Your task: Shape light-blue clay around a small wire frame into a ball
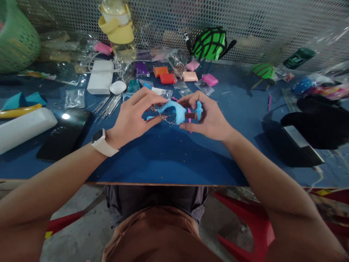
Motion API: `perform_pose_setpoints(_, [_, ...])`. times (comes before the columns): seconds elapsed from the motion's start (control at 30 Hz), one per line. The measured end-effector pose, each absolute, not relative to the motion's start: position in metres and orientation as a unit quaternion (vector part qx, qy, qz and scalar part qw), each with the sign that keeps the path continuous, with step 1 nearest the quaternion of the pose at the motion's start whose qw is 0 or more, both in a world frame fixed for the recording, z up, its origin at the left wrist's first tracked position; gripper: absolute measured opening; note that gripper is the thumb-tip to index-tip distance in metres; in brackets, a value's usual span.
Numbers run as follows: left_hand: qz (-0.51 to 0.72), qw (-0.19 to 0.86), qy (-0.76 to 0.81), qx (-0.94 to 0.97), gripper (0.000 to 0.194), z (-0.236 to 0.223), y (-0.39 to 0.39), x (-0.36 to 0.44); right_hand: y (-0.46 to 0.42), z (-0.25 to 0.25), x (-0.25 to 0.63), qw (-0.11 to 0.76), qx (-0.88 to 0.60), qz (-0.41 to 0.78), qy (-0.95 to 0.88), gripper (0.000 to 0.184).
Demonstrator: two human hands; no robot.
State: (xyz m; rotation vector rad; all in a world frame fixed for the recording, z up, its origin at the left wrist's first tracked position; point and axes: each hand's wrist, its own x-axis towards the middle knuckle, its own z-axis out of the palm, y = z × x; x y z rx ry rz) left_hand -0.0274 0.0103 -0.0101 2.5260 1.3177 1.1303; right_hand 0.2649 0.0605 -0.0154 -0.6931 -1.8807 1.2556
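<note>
Both hands meet above the middle of the blue table (169, 156). My left hand (133, 116), with a white watch on the wrist, pinches one end of a soft light-blue clay piece (174, 109) and a thin wire ring under it. My right hand (207, 118) grips the other end of the same clay, fingers curled round it, with a thin dark stick between them. The clay is stretched between the two hands, just above the tabletop.
Small clay blocks in bags, orange (160, 71), red (167, 78), purple (141, 68) and pink (209, 79), lie behind the hands. A black phone (64, 133) and white block (23, 127) sit left, a black box (297, 145) right, green clay figures (209, 43) by the mesh wall.
</note>
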Motion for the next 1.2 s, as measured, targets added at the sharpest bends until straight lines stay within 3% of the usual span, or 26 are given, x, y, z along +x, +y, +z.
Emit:
perform_pose_setpoints(0.13, [0.355, 0.033, 0.440, 0.825, 0.027, -0.013, 0.011, -0.026, 0.061, -0.016, 0.265, 0.352, -0.276, 0.558, -0.698, 0.064])
perform_pose_setpoints(0.27, [0.352, 0.054, 0.422, 0.834, 0.025, -0.021, 0.013, -0.024, 0.062, -0.019, 0.264, 0.339, -0.282, 0.571, -0.693, 0.074])
perform_pose_setpoints(0.53, [0.282, 0.079, 0.383, 0.876, 0.064, -0.033, 0.018, -0.023, 0.063, -0.025, 0.263, 0.336, -0.278, 0.458, -0.775, 0.075])
perform_pose_setpoints(0.83, [0.186, 0.182, 0.354, 0.898, 0.097, -0.029, 0.015, -0.029, 0.072, -0.034, 0.267, 0.297, -0.265, 0.420, -0.815, 0.077])
perform_pose_setpoints(1.2, [0.169, 0.220, 0.359, 0.891, 0.099, -0.018, 0.017, -0.031, 0.072, -0.026, 0.270, 0.267, -0.254, 0.461, -0.807, 0.071])
